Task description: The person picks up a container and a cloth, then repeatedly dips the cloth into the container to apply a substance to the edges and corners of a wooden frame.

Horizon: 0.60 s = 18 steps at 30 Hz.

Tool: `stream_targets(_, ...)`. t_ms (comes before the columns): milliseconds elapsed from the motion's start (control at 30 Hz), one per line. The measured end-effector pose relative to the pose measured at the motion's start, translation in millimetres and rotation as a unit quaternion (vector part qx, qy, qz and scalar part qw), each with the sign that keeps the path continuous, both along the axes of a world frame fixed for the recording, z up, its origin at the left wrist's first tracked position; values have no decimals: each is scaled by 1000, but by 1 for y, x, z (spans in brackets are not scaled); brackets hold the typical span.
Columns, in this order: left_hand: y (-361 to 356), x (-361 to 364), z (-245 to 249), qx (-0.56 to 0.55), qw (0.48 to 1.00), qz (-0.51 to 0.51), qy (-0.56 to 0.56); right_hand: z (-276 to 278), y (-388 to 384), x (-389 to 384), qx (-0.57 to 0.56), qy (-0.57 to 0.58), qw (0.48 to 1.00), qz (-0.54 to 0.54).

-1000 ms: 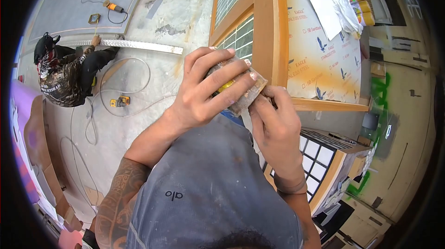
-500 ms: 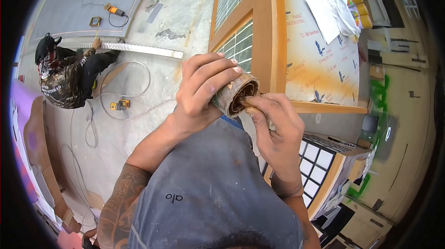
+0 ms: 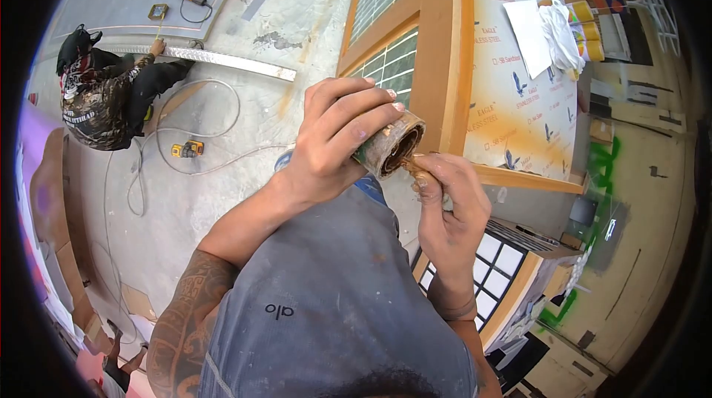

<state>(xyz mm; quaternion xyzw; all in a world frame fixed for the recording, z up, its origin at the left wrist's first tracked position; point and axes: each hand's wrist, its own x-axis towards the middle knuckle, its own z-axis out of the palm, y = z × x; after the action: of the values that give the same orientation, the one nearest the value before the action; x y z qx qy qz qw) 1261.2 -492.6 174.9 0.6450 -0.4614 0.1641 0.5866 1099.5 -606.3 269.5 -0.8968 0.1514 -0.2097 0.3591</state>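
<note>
My left hand (image 3: 334, 131) is wrapped around a grimy, crusted can (image 3: 383, 149), held tilted in front of my chest with its open mouth facing right. The inside of the can looks dark and coated with brown residue. Close at the rim, the thumb and fingers of my right hand (image 3: 458, 201) are pinched on a small brown clump (image 3: 417, 173) smeared with the same colour; what exactly it is I cannot tell.
A wood-framed glass panel (image 3: 437, 64) stands ahead beside a printed sheet (image 3: 497, 109) carrying white cloth (image 3: 558, 38) and yellow cans (image 3: 589, 31). At left, a person (image 3: 104, 101) crouches by a long metal strip (image 3: 230, 61). A yellow drill (image 3: 188, 149) and a hose (image 3: 239, 113) lie on the floor.
My right hand has drawn back from inside the can's mouth to just outside its rim, with the brown clump between the fingers. The can has shifted slightly right in view.
</note>
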Motion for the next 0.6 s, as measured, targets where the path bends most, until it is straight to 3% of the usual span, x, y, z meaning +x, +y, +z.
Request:
stream_targets(167,2,0,-3,7,1000,0,-18,3,6,4,-37,30,999,26)
stream_targets(400,5,-3,-5,6,1000,8,10,6,-3,-5,9,13,1000,27)
stream_targets(600,5,-7,-9,14,1000,8,11,-1,0,-6,-50,47,995,67)
